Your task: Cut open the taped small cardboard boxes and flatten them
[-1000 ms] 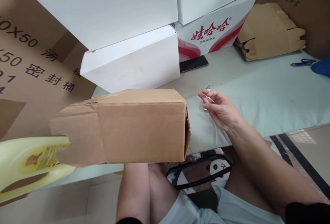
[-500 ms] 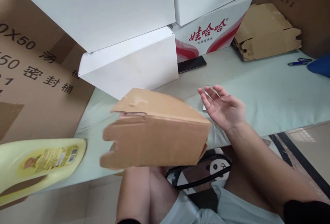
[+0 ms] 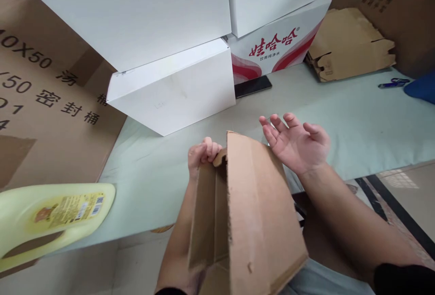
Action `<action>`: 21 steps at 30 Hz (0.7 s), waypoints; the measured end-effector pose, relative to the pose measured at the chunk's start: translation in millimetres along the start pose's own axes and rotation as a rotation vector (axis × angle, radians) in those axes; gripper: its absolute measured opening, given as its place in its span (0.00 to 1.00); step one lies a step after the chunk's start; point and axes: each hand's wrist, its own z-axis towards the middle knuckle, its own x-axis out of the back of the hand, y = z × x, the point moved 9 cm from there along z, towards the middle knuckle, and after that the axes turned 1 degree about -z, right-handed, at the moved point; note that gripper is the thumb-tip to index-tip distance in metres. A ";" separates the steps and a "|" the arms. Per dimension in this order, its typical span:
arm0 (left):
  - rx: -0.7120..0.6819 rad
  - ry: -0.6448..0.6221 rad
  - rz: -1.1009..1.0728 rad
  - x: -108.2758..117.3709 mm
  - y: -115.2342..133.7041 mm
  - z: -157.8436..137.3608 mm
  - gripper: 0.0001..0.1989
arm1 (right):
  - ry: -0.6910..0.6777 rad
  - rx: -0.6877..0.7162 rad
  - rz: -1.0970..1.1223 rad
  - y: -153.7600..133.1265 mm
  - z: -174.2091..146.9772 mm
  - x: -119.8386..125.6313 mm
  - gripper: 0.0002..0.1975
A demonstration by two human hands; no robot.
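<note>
A brown cardboard box (image 3: 261, 213) is held tilted above my lap, one side facing up and the dark inner side showing through its open left end. The curled fingers of my left hand (image 3: 204, 154) grip the box's flap at its far left corner. To the right, my right hand (image 3: 299, 145) is palm up with fingers spread and holds nothing. Its lower edge is right by the box's far right corner; whether they touch, I cannot tell.
White boxes (image 3: 173, 91) and a red-and-white printed carton (image 3: 278, 45) stand at the back, a black phone (image 3: 253, 87) before them. Flattened cardboard (image 3: 356, 55) and blue-purple scissors (image 3: 394, 83) lie right. A yellow bottle (image 3: 68, 213) and large carton (image 3: 50, 82) are left.
The cardboard box has turned and moved down toward my lap, so its open end now shows. My left hand, hidden before, has come into view. My right hand has barely moved.
</note>
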 end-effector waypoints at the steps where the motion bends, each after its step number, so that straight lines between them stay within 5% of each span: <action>1: -0.011 -0.052 -0.018 -10.2 -1.8 -2.0 0.40 | 0.019 -0.022 0.013 -0.8 -1.2 -1.2 0.15; 4: 0.023 -0.171 0.026 -35.0 -7.0 -10.1 0.33 | -0.045 -0.030 0.066 -7.9 -5.7 -13.1 0.19; 10: 0.068 -0.246 0.270 -60.6 -5.7 -31.0 0.24 | -0.475 0.199 0.128 -35.2 -16.1 -47.1 0.26; 18: -0.202 -0.272 0.488 -84.8 23.1 -48.2 0.17 | -0.499 0.499 -0.111 -66.8 -32.7 -76.1 0.25; 21: -0.195 -0.277 0.548 -88.5 21.6 -50.3 0.16 | -0.486 0.621 -0.180 -74.7 -42.7 -86.3 0.27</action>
